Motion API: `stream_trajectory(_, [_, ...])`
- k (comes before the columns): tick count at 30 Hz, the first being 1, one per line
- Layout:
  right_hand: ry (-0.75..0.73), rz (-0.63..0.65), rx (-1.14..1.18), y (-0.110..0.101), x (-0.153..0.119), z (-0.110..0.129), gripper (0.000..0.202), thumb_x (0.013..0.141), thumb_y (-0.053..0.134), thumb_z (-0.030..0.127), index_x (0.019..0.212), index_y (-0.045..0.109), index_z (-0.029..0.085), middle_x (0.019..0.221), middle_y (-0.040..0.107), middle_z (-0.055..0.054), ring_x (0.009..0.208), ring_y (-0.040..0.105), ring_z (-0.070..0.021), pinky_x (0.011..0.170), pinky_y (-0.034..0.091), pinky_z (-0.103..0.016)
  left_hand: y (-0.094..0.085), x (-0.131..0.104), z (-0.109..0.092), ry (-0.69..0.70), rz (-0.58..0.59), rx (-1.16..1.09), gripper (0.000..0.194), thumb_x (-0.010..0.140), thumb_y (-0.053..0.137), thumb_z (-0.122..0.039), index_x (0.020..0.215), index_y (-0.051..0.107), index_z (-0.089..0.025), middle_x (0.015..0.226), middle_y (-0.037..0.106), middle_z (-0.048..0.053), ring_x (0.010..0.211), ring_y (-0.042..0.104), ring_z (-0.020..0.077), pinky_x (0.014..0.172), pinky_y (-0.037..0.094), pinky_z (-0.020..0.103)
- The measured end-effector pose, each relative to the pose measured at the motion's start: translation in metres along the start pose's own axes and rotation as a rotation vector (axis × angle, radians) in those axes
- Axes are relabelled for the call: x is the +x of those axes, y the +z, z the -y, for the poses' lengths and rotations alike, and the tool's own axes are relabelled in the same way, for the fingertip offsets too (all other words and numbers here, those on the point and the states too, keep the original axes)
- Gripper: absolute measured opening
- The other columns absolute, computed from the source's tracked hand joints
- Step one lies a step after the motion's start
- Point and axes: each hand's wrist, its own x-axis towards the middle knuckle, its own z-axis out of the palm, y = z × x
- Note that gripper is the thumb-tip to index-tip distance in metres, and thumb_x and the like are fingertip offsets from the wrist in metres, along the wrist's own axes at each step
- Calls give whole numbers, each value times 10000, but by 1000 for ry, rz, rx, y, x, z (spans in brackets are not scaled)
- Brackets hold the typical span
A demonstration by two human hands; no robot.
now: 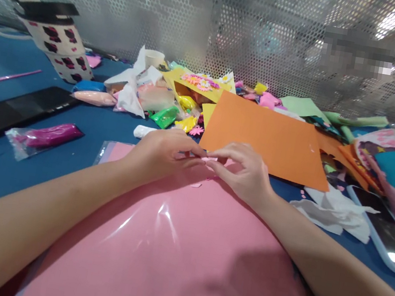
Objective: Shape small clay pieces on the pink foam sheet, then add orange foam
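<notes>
My left hand (165,147) and my right hand (244,171) meet fingertip to fingertip above the far part of a pink paper sheet (173,250) in a shiny clear sleeve. Thumb and fingers of each are pinched together; whatever is between them is too small or hidden to name. Just below the fingertips, a small pale pink scrap (196,185) lies on the sleeve. An orange paper sheet (267,137) lies right behind my right hand. Close beyond my left hand is a small white roll-shaped piece (143,132).
At left stand a patterned tumbler (63,44), a black phone (14,110) and a magenta clay packet (53,135). Clay packets (165,116), flower stickers (201,82) and papers crowd the back against a perforated metal panel (149,3). Crumpled tissue (338,212) and another phone (388,233) lie right.
</notes>
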Motion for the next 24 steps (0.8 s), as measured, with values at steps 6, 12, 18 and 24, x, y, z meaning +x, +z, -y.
stream_trajectory(6, [37,-9,-1,0,0,0,25,832,725,233,818,735,215,723,717,1,676,637,-132,710,441,-298,-3,1,-2,-52,51,-19,164,903,641,-332,920,735,-199,808,758,8,700,637,144,611,459,250])
stream_trajectory(12, [20,4,-17,0,1,0,48,838,719,237,852,738,195,721,710,-10,662,626,-130,696,449,-289,-2,0,0,-30,27,-29,182,915,621,-341,901,726,-192,796,754,5,681,621,127,603,457,245])
stream_trajectory(18, [22,30,-16,1,1,-1,87,832,727,247,888,739,181,707,691,-6,659,617,-127,672,451,-275,-2,-1,1,-28,42,-24,200,937,584,-308,893,725,-173,818,749,9,716,631,126,626,451,233])
stream_trajectory(24, [83,62,-2,1,1,-2,77,853,706,271,842,739,202,759,714,-18,706,634,-140,694,468,-286,-2,1,1,-38,83,-28,216,932,578,-323,899,730,-173,789,738,19,679,625,132,599,446,233])
